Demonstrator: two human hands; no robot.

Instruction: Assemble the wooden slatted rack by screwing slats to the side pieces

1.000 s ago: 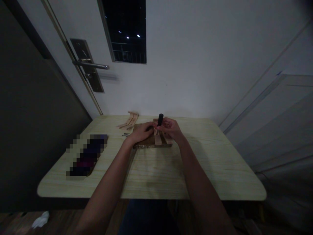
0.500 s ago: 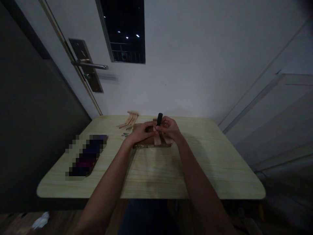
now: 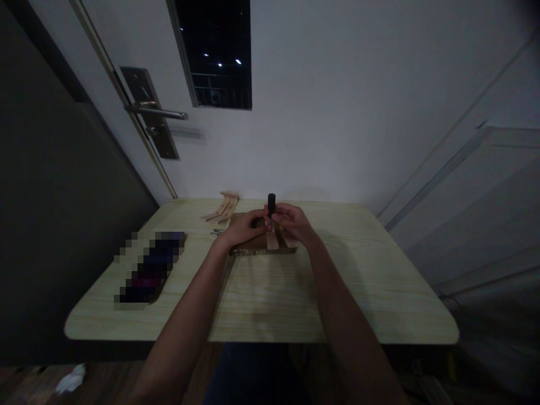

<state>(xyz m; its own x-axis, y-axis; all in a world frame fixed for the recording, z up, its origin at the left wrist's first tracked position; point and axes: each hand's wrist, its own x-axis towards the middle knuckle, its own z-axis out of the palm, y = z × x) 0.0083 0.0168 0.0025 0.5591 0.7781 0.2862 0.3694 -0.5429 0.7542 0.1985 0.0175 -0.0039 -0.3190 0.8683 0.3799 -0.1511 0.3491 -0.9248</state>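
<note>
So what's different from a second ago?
The black handle went from leaning right to nearly upright, its top moving left. The right hand stayed by its lower end. The left hand, board and door handle look unmoved.

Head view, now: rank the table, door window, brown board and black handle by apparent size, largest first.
1. Table
2. Door window, cut off by the picture's top edge
3. Brown board, partly covered
4. Black handle
</note>
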